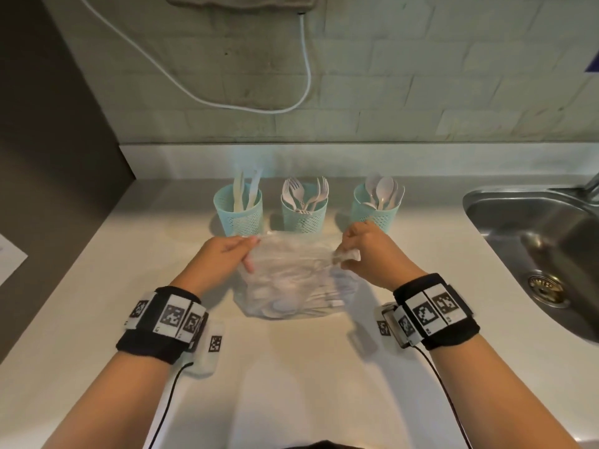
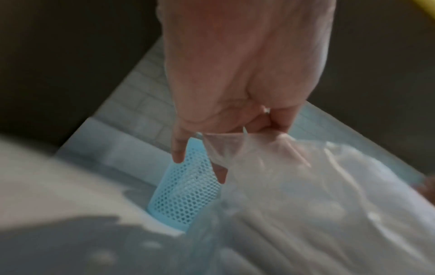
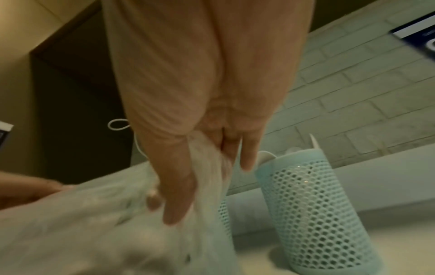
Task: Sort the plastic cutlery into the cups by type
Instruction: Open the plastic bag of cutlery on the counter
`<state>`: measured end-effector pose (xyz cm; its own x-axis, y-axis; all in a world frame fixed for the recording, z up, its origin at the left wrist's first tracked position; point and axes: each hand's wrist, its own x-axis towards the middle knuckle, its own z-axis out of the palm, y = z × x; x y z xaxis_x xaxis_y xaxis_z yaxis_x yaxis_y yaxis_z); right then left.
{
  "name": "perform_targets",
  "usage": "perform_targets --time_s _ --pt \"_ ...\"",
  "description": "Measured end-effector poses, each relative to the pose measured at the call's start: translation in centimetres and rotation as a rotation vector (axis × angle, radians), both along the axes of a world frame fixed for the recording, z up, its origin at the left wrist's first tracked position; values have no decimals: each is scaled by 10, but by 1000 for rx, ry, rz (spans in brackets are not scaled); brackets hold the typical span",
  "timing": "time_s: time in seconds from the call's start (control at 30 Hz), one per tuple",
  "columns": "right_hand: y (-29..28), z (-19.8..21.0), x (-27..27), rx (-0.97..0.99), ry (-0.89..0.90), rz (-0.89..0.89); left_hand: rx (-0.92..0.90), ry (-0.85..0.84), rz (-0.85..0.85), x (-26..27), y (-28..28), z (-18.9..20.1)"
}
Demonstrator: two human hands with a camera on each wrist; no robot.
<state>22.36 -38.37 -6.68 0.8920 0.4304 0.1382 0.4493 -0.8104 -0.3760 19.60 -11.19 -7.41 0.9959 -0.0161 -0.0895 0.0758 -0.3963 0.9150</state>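
A clear plastic bag (image 1: pixel 291 283) of white cutlery lies on the counter in front of three teal mesh cups. The left cup (image 1: pixel 238 212) holds knives, the middle cup (image 1: pixel 304 210) forks, the right cup (image 1: pixel 377 207) spoons. My left hand (image 1: pixel 246 251) pinches the bag's upper left edge, and its wrist view shows the bag film (image 2: pixel 294 186) pinched beside a mesh cup (image 2: pixel 186 193). My right hand (image 1: pixel 348 254) grips the bunched upper right corner, seen as twisted film (image 3: pixel 209 167) between the fingers (image 3: pixel 179 195) near a cup (image 3: pixel 313 204).
A steel sink (image 1: pixel 534 254) with a brass drain (image 1: pixel 546 286) sits at the right. A white cable (image 1: pixel 304 76) hangs on the brick wall behind. A sheet of paper (image 1: pixel 8 257) lies at the far left. Bare counter (image 1: pixel 291 384) lies in front of the bag.
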Motion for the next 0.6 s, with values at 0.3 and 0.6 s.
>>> perform_targets --time_s 0.3,0.6 --pt "-4 12 -1 287 -320 21 70 -502 358 2 -5 22" --pt "55 22 -12 -303 39 -235 1055 62 20 13 -67 18"
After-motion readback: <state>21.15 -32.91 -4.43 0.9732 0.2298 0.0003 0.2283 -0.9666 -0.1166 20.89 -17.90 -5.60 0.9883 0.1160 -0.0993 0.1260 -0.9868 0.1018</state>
